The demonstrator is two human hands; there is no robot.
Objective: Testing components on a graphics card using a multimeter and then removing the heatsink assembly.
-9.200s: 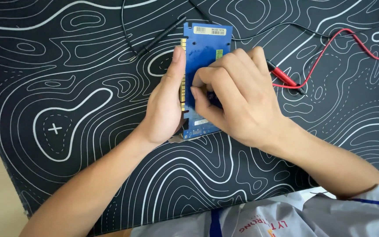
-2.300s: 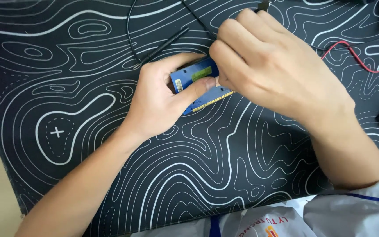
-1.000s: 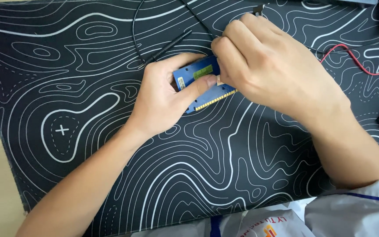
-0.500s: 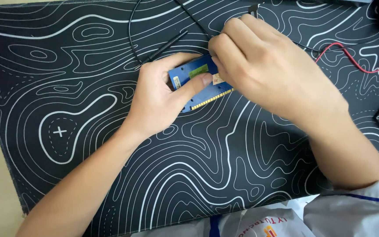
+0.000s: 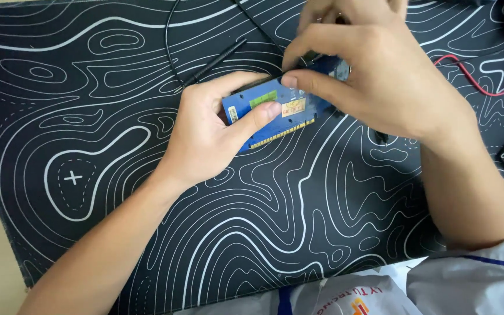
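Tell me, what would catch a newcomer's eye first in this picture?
First, the blue circuit board in the middle, gripped by the left hand while the right hand presses on it from above. Under them lies a black mat with swirling white contour lines, and a red wire curls at the upper right.

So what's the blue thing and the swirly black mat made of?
The blue board looks like rigid, glossy circuit-board laminate: flat, with a row of gold contacts along one edge. The mat seems soft matte fabric or rubber with printed white lines; which one, I can't tell.
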